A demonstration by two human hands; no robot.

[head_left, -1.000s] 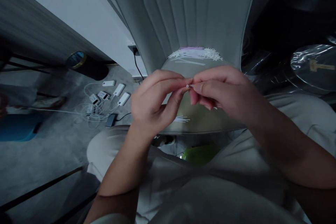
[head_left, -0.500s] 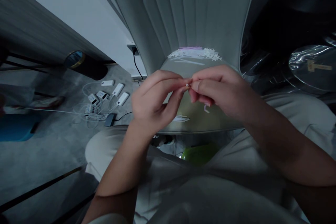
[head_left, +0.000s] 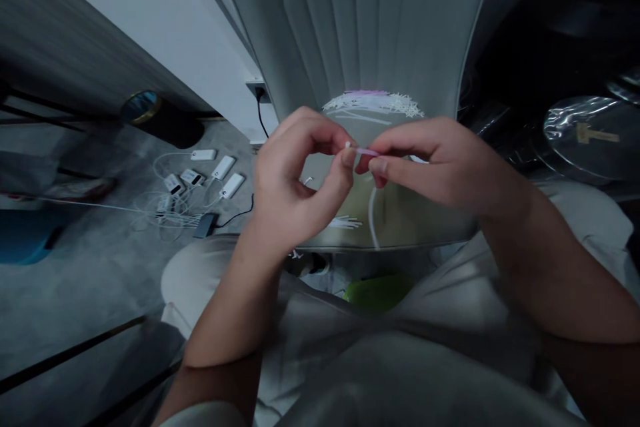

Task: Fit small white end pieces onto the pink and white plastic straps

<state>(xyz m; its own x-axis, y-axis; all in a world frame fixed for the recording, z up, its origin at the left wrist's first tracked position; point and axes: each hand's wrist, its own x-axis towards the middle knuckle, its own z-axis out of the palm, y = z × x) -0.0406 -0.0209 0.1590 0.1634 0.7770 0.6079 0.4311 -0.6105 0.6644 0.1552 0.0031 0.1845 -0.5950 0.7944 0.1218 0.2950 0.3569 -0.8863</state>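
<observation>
My left hand (head_left: 305, 180) is closed in a pinch on a small white piece (head_left: 348, 145), its tip showing above the thumb. From there a thin pink stick (head_left: 367, 152) runs across to my right hand (head_left: 425, 160), whose thumb and fingers are pinched on it. Whether the white piece and the stick are joined is hidden by the fingers. Below my right hand a white strip (head_left: 373, 220) hangs over the seat; its upper end is hidden. Behind both hands lies a pile of thin white and pink sticks (head_left: 375, 104), many with star-like ends.
The sticks lie on a padded grey chair (head_left: 350, 13). A small bunch of white sticks (head_left: 345, 221) lies near its front edge. On the floor to the left are white power banks (head_left: 233, 185) with tangled cables and a black cylindrical bin (head_left: 165, 123). Something green (head_left: 377, 292) is below the seat.
My hands have drawn slightly apart, and the pink stick now shows between them. A long white strip now hangs below my right hand, where a short curled end showed before.
</observation>
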